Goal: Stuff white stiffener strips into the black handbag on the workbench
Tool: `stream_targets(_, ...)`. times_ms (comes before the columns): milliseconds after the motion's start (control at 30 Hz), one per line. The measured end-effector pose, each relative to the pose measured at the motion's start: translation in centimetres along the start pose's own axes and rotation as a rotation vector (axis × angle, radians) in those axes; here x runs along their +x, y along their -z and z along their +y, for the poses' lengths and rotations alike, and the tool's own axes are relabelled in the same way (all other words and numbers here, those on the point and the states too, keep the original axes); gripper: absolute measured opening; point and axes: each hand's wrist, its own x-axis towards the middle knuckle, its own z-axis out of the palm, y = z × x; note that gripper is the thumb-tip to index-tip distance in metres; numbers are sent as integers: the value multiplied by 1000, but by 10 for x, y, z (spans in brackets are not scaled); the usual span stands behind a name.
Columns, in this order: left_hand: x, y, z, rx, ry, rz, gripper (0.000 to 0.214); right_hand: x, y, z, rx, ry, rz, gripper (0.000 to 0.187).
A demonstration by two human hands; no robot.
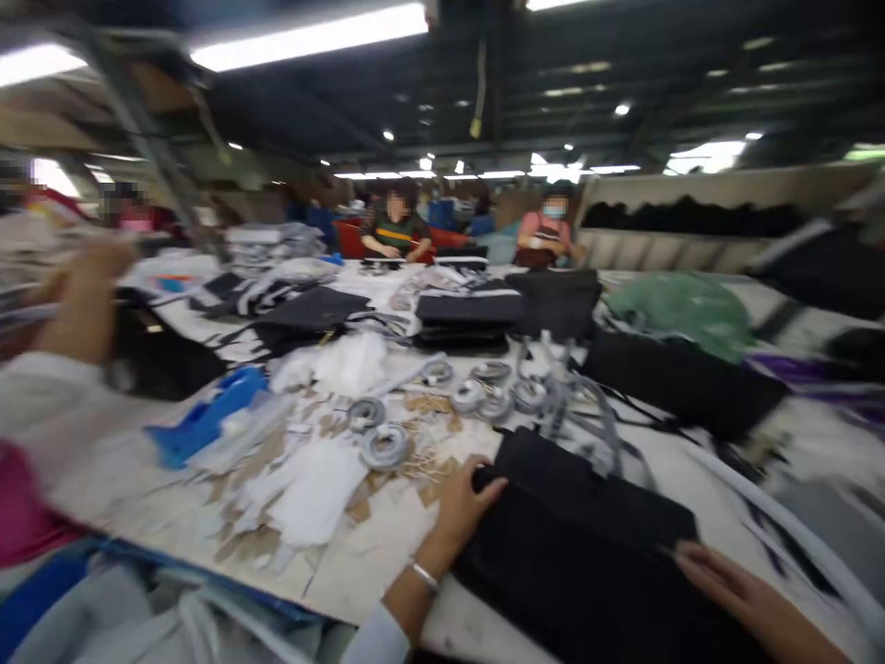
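Observation:
A black fabric piece (573, 544), looking like a flat bag panel with a folded upper flap, lies on the table in front of me. My left hand (462, 507), with a silver bangle at the wrist, grips its upper left corner between thumb and fingers. On the right edge of the same piece rests my right hand (725, 581), its fingers stretched out and fairly straight. Just beyond the piece are grey webbing straps (553, 397) and several rolled grey tape coils (385, 446). White paper scraps (318, 489) lie left of my left hand.
A co-worker's arm (89, 295) reaches in at the left near a blue plastic piece (207, 415). Black fabric stacks (470, 309) and a green plastic bag (681, 309) sit farther back. Two people (397, 226) work across the table. Pale material (138, 618) fills the space below the table edge.

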Motion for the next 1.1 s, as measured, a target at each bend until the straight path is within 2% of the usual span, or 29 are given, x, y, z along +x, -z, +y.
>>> stream_targets(67,4,0,-4,-9,-35,-31,31,-26,16,22,51,-144,-144,26)
stream_targets(100,6,0,-6,-11,-47,-41,32,-33,20,29,154,-197,-304,32)
stream_targets(167,10,2,-10,17,-60,-31,33,-38,18,39,259,-249,-383,43)
stream_targets(200,10,2,-11,61,-60,-25,32,-39,13,43,249,-255,-357,45)
stream_targets(333,12,-2,-11,307,-11,-48,28,-50,-15,61,21,-224,-101,44)
stream_targets(433,15,-8,-8,423,25,-60,29,-59,-27,70,-204,-194,-4,48)
stream_targets(500,17,-11,-6,500,40,-59,31,-63,-28,67,-381,-63,79,52)
stream_targets(567,16,-13,-4,569,51,-58,33,-66,-30,58,-485,157,170,50)
stream_targets(600,16,-13,-4,594,59,-59,35,-68,-32,53,-503,273,181,48)
stream_targets(667,15,-13,-1,634,45,-46,37,-72,-42,45,-526,432,120,52)
stream_targets(733,13,-12,6,675,-73,0,40,-77,-55,42,-552,488,29,60)
stream_targets(800,10,-13,18,708,-289,34,39,-80,-66,46,-561,484,-17,64)
stream_targets(867,5,-17,32,706,-522,-41,40,-80,-71,50,-553,471,-30,65)
stream_targets(933,-3,-25,42,679,-697,-197,42,-78,-70,53,-540,476,-31,65)
stream_targets(1000,-10,-35,44,678,-788,-319,49,-77,-64,53,-524,489,-41,61)
stream_targets(1100,-17,-47,37,723,-780,-360,54,-86,-55,57,-471,442,8,48)
